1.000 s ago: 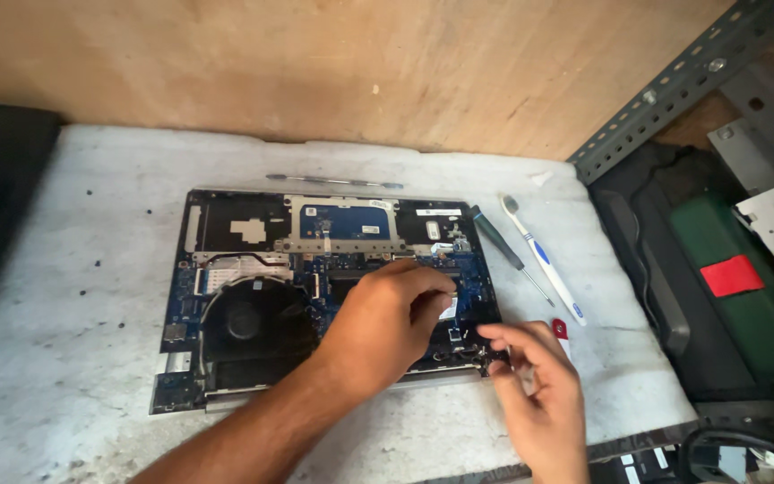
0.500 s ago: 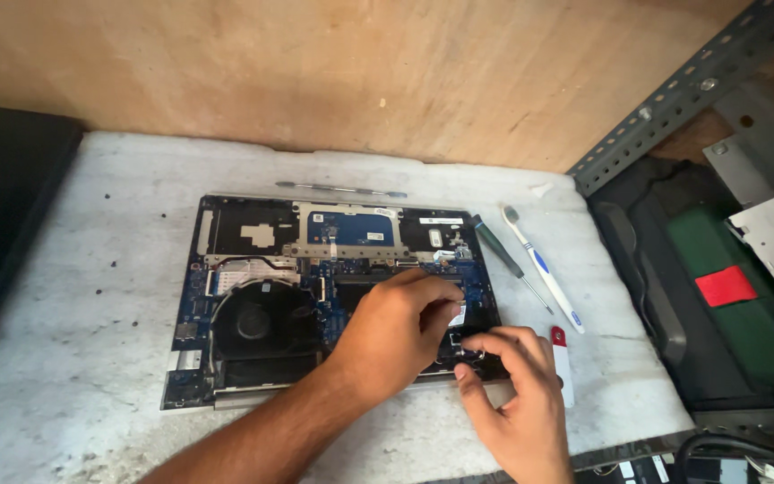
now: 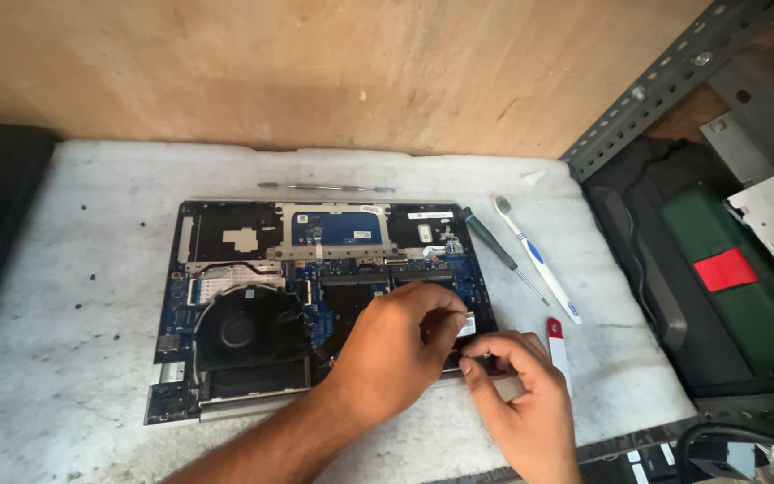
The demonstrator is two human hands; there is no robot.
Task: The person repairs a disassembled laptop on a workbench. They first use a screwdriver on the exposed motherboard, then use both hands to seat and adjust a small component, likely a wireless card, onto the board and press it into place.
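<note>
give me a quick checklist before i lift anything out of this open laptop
1. Both hands on the part: ok; left hand and right hand meet at the laptop's near right corner.
2. Part free of screws: cannot tell, fingers hide it.
3. Screwdriver within reach: ok, right of the laptop.
4. Toothbrush clear of the board: ok.
5. Fan uncovered: ok.
6. Laptop flat on the table: ok.

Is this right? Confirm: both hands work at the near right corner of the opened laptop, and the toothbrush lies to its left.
Not quite. The head view shows the toothbrush lying to the right of the opened laptop, beside a screwdriver. The left hand and right hand do work at its near right corner.
</note>
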